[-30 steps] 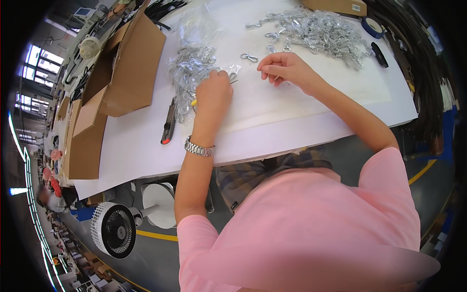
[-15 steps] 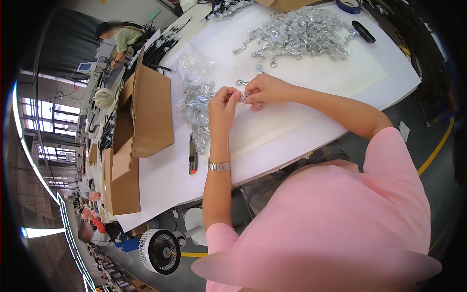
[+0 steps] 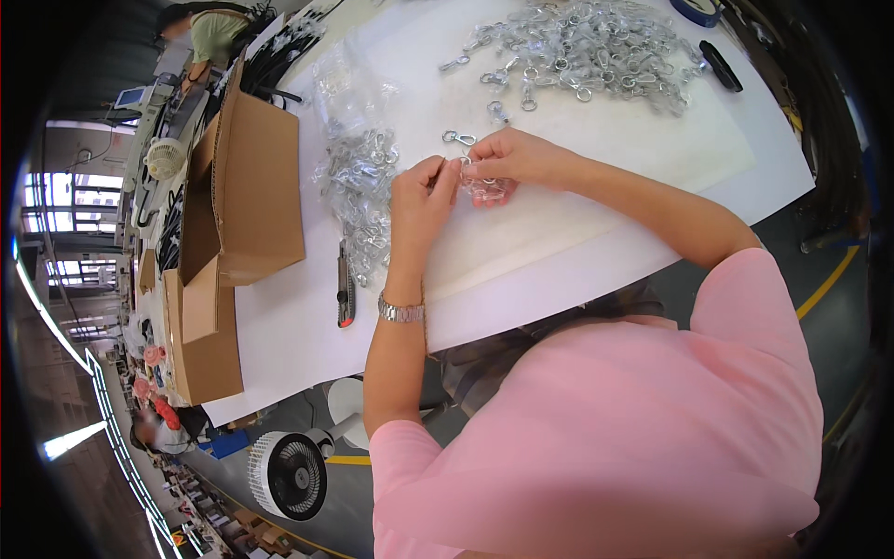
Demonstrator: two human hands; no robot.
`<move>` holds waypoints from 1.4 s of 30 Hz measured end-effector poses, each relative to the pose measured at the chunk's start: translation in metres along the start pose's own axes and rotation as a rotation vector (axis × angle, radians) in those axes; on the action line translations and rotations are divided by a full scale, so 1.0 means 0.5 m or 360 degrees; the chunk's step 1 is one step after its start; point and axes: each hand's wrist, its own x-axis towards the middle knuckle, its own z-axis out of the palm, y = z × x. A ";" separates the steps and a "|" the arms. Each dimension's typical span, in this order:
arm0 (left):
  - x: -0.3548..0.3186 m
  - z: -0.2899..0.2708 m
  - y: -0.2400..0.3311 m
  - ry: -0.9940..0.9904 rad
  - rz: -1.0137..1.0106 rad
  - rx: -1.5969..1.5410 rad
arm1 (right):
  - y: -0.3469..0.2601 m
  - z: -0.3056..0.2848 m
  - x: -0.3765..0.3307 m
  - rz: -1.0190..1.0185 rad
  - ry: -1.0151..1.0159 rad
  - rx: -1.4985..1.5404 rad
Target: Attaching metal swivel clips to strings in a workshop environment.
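Observation:
Above the white tabletop my left hand (image 3: 422, 200) and my right hand (image 3: 517, 158) meet, fingertips almost touching. Between them is a small silver metal ring with a clear plastic piece (image 3: 484, 189), partly covered by my right fingers. My right hand pinches it; the left thumb and forefinger are pressed together at its ring end, and what exactly they grip is hidden. A loose silver snap hook (image 3: 458, 137) lies just beyond my hands. Left of my left hand spreads a heap of clear-wrapped metal pieces (image 3: 358, 186).
A large pile of snap hooks with clear plastic (image 3: 596, 56) covers the far right. An open cardboard box (image 3: 265, 177) stands at left, with a utility knife (image 3: 345, 289) nearer me. A black object (image 3: 720, 65) and blue tape roll (image 3: 697, 9) lie far right. A fan (image 3: 293, 475) stands below the table.
The view has shifted, so the table items sit further left or higher. My hands stay together around the small piece, and more of its clear plastic now shows beneath my right fingers.

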 end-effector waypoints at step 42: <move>-0.023 0.026 -0.009 -0.0068 -0.0112 -0.1083 | -0.005 0.050 0.030 -0.0504 0.0663 0.0371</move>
